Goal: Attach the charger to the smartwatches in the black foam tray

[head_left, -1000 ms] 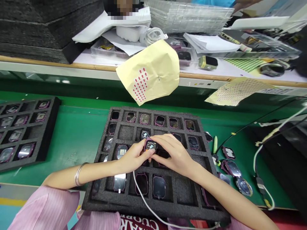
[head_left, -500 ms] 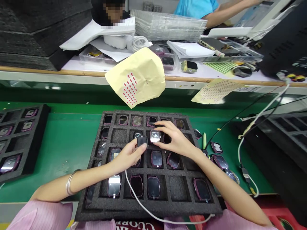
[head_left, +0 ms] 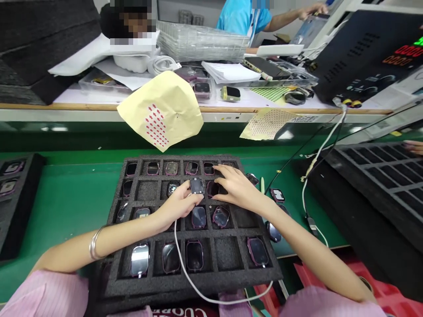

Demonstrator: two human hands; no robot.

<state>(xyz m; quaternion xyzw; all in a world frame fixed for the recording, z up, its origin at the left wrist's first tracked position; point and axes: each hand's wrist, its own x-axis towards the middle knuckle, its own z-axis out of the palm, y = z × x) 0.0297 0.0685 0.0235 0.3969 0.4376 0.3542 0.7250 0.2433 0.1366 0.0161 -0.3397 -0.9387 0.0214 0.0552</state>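
My left hand (head_left: 181, 202) is closed on a small square watch body (head_left: 197, 186) with a dark screen, held above the foam tray. A white cable (head_left: 181, 259) runs down from under this hand; whatever it joins is hidden by the fingers. My right hand (head_left: 236, 187) is held with fingers apart over the tray's second row. Between its thumb and fingertips lies a dark watch body (head_left: 212, 189) in its compartment; I cannot tell whether they touch it. The black foam tray (head_left: 198, 281) holds several strapless watch bodies, many purple-rimmed.
Loose watch bodies (head_left: 275, 231) lie right of the tray. Foam trays stand at left (head_left: 24, 207) and right (head_left: 380, 193). A black cord and white cable (head_left: 325, 141) hang from the power supply (head_left: 360, 57). Yellow sheets (head_left: 165, 110) hang off the shelf edge. Co-workers are behind.
The lit watch body has left my right hand's fingers, which are now spread. A watch body with a dark screen now shows in my left hand, where a black block was. The view has shifted right.
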